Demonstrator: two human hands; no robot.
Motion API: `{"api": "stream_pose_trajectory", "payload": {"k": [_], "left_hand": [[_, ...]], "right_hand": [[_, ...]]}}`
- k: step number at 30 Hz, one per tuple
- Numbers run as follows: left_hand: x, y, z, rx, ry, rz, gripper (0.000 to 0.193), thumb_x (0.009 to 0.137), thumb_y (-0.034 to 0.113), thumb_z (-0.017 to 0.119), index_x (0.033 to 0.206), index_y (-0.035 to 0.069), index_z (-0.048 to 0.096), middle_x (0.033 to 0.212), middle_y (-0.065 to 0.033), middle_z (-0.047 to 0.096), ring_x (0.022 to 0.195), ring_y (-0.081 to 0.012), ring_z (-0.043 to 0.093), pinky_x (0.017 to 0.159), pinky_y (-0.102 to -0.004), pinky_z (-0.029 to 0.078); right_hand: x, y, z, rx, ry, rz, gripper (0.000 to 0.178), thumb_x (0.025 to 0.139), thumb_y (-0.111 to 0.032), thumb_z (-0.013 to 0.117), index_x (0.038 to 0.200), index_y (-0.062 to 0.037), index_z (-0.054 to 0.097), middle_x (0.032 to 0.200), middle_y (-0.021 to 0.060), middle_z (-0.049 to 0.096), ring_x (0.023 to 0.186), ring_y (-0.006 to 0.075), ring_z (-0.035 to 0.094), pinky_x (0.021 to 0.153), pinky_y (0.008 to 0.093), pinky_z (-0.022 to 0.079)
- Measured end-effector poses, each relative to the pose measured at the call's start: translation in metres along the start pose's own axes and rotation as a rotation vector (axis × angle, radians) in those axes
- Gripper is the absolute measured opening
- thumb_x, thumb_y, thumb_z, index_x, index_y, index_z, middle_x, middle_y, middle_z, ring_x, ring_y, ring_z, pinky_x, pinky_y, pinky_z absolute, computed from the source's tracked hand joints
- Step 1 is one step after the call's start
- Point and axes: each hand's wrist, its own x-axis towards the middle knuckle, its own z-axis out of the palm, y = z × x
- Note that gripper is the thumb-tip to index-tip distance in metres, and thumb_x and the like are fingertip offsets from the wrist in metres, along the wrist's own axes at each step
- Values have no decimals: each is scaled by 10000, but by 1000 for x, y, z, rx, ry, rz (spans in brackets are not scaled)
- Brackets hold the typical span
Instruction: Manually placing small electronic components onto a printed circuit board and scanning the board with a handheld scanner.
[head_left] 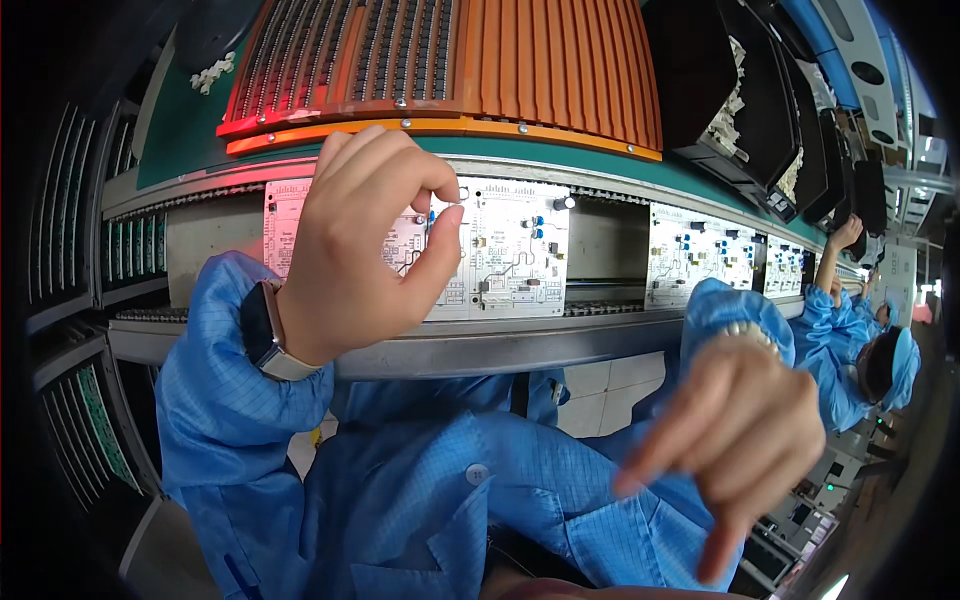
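In the head view, the left hand (pixel 355 245) is hovering over a white circuit board (pixel 500 250), thumb and forefinger pinched narrow on a tiny part (pixel 433 214) at the board's upper middle; the part is too small to make out, beyond a hint of blue. The hand is covering the board's left half, so whatever sits there is hidden. A watch (pixel 262 335) is showing at the wrist, above the blue sleeve (pixel 230 400).

The right hand (pixel 745 440) is hanging low and blurred, well below and to the right of the board, fingers loosely curled and pointing down, holding nothing that can be seen.

The board is lying on a metal conveyor rail (pixel 520 345) just beyond the left hand. Further right, more white boards (pixel 695 260) are lying along the same rail. Above the left hand, an orange ribbed rack (pixel 560 70) is standing, its top cut off by the frame. At the far right, another person's arm (pixel 835 265) is reaching up, partly lost in the bent edge.
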Motion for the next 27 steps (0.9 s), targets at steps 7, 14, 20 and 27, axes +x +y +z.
{"api": "stream_pose_trajectory", "payload": {"k": [7,14,20,27], "left_hand": [[1,-8,-14,12,110,-31,126,757,-13,676,828,46,589,747,-70,530,704,-227,525,707,-349,385],[5,-27,-26,-110,307,-123,57,828,-12,656,861,17,619,756,-40,551,683,-134,484,627,-270,388],[12,-40,-40,-170,389,-173,24,890,23,656,892,4,643,774,1,577,712,-80,477,652,-229,396],[14,-59,-56,-107,413,-190,81,936,75,655,961,1,677,785,12,599,733,-70,487,674,-218,410]], "right_hand": [[12,-23,9,357,-91,-146,459,971,-65,619,534,-33,481,563,46,500,537,124,536,786,274,546],[28,-12,13,442,-268,-196,451,968,-60,618,535,-19,496,576,75,527,540,154,560,733,302,543],[23,-13,17,432,-201,-179,462,960,-52,627,520,-7,493,558,76,518,526,164,557,742,325,559],[19,-16,20,426,-212,-225,462,951,-48,639,511,-3,504,556,74,527,513,152,546,731,319,562]]}}
